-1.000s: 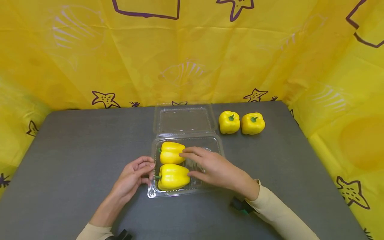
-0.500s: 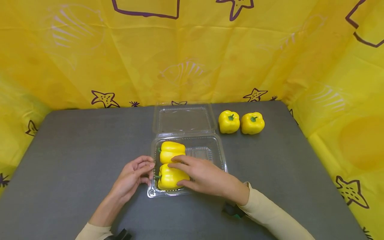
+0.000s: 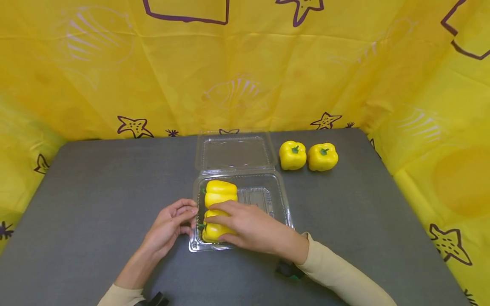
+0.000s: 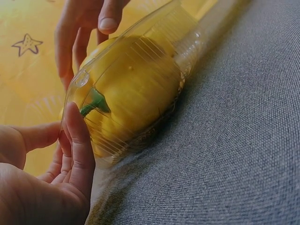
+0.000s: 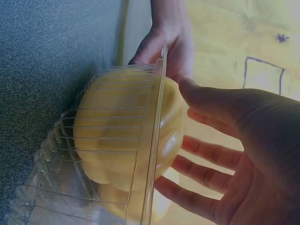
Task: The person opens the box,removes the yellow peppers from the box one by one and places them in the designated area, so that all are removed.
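A clear plastic clamshell container (image 3: 284, 197) lies with its lid (image 3: 235, 153) folded back. Side by side along its left half are two yellow bell peppers, a farther bell pepper (image 3: 220, 192) and a nearer bell pepper (image 3: 214, 231), stems pointing left. My left hand (image 3: 168, 223) pinches the container's left rim between thumb and fingers, beside the nearer pepper's green stem (image 4: 97, 101). Over that nearer pepper lies my right hand (image 3: 252, 225), its fingers fairly straight and spread across it. In the right wrist view, the thumb and fingertips are at the pepper's surface (image 5: 171, 136).
Two more yellow bell peppers, a left one (image 3: 292, 155) and a right one (image 3: 323, 157), stand on the grey table (image 3: 115, 191) right of the lid. A yellow patterned cloth (image 3: 172, 85) hangs behind the table and along its sides.
My right hand has moved left and toward me, from the peppers' right ends to over the nearer one. My left hand stays at the container's rim.
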The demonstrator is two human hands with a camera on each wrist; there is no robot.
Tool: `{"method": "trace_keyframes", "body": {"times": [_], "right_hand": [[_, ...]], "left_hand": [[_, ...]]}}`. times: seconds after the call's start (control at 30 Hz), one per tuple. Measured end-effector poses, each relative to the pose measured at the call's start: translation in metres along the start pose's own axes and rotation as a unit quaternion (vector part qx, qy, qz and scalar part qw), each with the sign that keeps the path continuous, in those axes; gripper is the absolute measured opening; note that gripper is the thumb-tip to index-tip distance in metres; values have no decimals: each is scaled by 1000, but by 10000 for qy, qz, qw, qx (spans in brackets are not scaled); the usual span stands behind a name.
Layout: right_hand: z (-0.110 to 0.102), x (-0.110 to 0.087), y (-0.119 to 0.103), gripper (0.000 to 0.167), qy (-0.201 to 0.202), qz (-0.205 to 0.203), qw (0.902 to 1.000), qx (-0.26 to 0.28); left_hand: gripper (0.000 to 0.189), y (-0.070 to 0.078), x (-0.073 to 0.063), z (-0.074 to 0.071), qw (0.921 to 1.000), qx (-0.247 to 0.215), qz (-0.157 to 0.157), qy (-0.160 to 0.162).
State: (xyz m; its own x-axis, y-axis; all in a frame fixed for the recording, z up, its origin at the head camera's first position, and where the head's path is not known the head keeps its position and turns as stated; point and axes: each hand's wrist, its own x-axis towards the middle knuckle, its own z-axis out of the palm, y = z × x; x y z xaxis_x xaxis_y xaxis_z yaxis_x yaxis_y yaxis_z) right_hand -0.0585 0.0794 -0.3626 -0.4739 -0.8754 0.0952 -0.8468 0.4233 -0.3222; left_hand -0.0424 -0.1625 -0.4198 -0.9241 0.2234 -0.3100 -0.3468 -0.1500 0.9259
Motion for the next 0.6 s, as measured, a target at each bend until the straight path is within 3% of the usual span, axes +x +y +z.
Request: {"method": "trace_keyframes", "body": {"times": [0.2, 0.4, 0.6], "right_hand": [[3, 4, -3, 50, -287, 77, 9985, -461], [5, 4, -4, 51, -154, 133, 9981, -587], [7, 4, -4, 40, -138, 90, 9982, -578]], "left_hand": [[20, 0, 0, 0, 10000, -31, 27, 21], [22, 1, 0, 1, 10000, 27, 20, 28], [23, 2, 0, 2, 9999, 67, -17, 82]]}}
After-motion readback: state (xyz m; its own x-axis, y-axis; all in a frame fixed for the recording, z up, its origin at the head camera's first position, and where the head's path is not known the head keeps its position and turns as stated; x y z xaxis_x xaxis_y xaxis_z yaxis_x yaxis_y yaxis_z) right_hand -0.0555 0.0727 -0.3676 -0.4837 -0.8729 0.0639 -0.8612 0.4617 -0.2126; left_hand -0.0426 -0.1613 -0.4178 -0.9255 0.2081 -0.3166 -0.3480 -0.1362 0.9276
